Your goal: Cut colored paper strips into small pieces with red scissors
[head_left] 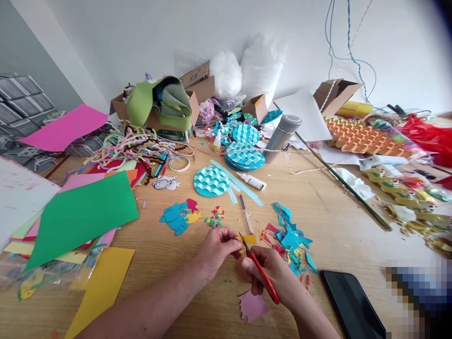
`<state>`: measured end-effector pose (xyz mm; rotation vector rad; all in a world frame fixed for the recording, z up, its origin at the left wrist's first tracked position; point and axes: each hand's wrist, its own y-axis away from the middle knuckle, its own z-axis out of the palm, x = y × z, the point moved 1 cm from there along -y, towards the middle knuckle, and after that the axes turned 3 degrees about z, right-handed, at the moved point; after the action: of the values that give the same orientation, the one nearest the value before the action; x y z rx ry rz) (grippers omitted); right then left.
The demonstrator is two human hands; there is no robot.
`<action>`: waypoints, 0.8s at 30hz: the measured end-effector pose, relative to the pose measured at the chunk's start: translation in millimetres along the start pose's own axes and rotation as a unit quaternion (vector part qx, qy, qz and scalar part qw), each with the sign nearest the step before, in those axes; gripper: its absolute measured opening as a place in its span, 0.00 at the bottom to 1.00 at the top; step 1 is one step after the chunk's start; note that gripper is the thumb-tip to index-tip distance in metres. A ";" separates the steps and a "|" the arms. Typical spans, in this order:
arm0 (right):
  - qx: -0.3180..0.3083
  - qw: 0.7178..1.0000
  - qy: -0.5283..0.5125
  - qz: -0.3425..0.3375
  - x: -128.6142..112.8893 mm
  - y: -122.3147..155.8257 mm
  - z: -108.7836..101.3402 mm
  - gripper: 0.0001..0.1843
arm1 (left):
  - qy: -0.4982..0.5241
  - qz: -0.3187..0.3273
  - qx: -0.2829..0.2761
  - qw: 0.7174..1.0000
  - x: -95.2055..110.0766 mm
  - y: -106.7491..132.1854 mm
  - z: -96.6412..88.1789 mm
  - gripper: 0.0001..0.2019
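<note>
A small piece of yellow paper [251, 239] is just below the centre of the frame, between the two hands. It should be very light and thin, easily creased or torn, so an edge away from the blades is probably the best place to take hold. The left hand [218, 250] has thumb and fingertips pinched together at its left side, apparently gripping it, though the contact is partly hidden. The right hand [274, 267] grasps the scissors [264, 277] by their red handles — likely rigid, light and smooth — with the blades crossing the paper.

Farther out, right of centre, stands a grey flask [277, 141], lid on, contents hidden. Two white glue bottles [253, 181] are near the middle; their fill cannot be told. At upper left of centre, a cardboard box [120, 109] holds green felt [139, 106] — soft, by its look. At top centre, a clear bag [263, 66] bulges with white stuffing. An open carton [330, 94] at upper right hides its inside.
</note>
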<state>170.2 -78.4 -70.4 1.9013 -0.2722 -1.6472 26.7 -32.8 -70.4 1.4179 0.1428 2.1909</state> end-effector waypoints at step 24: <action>0.003 1.000 -0.001 -0.003 0.0 0.0 1.1 0.25 | -0.001 -0.004 0.004 1.000 0.7 -0.7 -1.4 0.07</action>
<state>169.2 -78.8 -70.5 1.9075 -0.2735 -1.6530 25.5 -31.6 -70.7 1.4213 0.1557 2.1841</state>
